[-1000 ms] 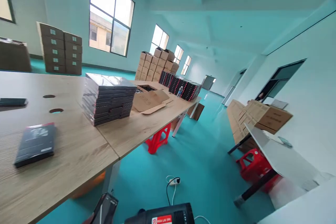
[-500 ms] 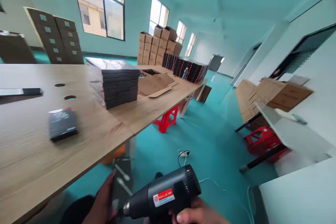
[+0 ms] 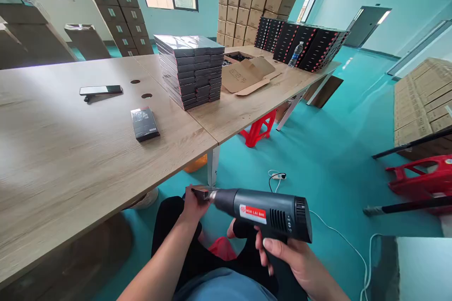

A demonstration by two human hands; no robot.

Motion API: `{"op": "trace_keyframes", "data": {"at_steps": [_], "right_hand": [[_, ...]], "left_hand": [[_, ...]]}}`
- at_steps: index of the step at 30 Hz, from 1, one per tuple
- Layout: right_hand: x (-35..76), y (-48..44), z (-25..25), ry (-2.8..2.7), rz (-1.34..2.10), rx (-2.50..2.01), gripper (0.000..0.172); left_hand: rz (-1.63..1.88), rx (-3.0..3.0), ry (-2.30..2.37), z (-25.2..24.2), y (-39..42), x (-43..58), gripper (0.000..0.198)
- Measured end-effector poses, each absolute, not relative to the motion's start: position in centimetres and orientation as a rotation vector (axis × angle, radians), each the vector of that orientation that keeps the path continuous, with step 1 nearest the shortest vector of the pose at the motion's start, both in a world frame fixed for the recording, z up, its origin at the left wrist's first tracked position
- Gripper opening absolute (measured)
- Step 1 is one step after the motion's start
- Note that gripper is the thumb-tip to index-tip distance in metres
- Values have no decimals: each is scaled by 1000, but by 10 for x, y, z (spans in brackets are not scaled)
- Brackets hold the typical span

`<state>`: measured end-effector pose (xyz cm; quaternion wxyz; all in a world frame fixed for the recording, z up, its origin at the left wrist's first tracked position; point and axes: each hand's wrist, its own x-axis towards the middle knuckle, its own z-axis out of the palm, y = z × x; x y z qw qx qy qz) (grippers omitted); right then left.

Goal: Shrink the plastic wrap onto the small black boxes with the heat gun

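My right hand is wrapped round the handle of a black heat gun with a red and white label. Its metal nozzle points left, right at a thin dark box seen almost edge-on. My left hand grips that box from the left, over my lap; most of its face is hidden. On the table lies a similar single dark box. Behind it rises a tall stack of shiny, film-wrapped dark boxes.
The wooden table runs along my left, with a phone, an opened carton and a water bottle on it. Red stools stand nearby. A power strip and a white cable lie on the floor.
The view has swung left and tilted down. In my left hand the box has turned from showing its broad face to nearly edge-on. The heat gun stays in my right hand.
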<state>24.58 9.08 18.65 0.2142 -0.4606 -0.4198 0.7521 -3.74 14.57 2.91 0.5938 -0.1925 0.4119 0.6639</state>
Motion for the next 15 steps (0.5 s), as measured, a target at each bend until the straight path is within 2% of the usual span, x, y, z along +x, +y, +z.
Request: {"op": "trace_keyframes", "data": {"at_steps": [2,4,7,9,12,15], "right_hand": [[242,96,187,-1215,1968,-1352,41],[242,99,189,-1224,1991,-1384,41],[243,101,190,-1281,2146,-1281,40],[246,103,188,-1300,2090,-1304,39],[257,106,184,-1197,1958,-1461,40],[267,104,184,-1122,2105,-1470,42]], "left_hand": [[1551,-482,948,26,145,-39,29],[1576,-500,935,26,145,-41,27],[1623,-397,847,28,143,-42,14],[1626,-299,781,30,141,-43,8],[1601,-248,776,30,138,-46,18],[1606,-284,823,25,137,-49,19]]}}
